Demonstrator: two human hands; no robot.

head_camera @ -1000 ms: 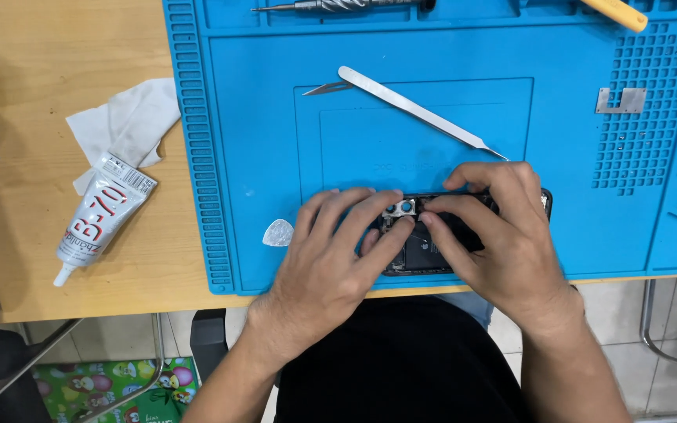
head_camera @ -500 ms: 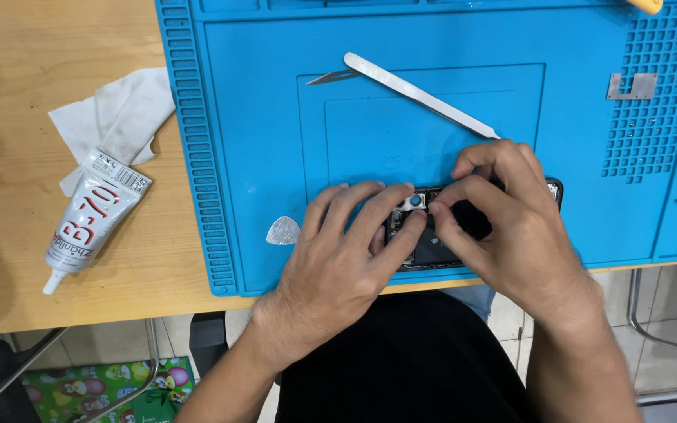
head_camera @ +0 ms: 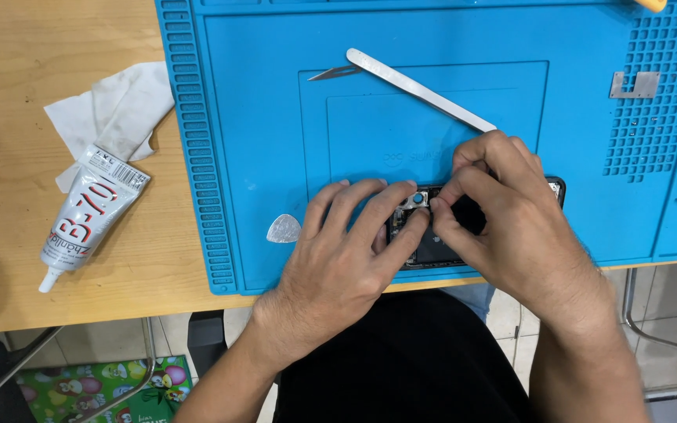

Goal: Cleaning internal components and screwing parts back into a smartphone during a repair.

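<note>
I see a wooden surface (head_camera: 25, 47) under a blue mat (head_camera: 276, 141). My left hand (head_camera: 346, 258) presses flat on the opened phone (head_camera: 432, 235), fingers spread; my right hand (head_camera: 511, 227) pinches closed at its top edge. Tweezers (head_camera: 417, 88), pick (head_camera: 284, 229) and glue tube (head_camera: 88, 215) lie nearby.

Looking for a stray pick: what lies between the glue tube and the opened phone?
A pale triangular pick on the blue mat, between glue tube and phone, head view.

Bare mat (head_camera: 260, 141) left of tweezers (head_camera: 421, 88); pick (head_camera: 284, 229) lies nearby
</note>
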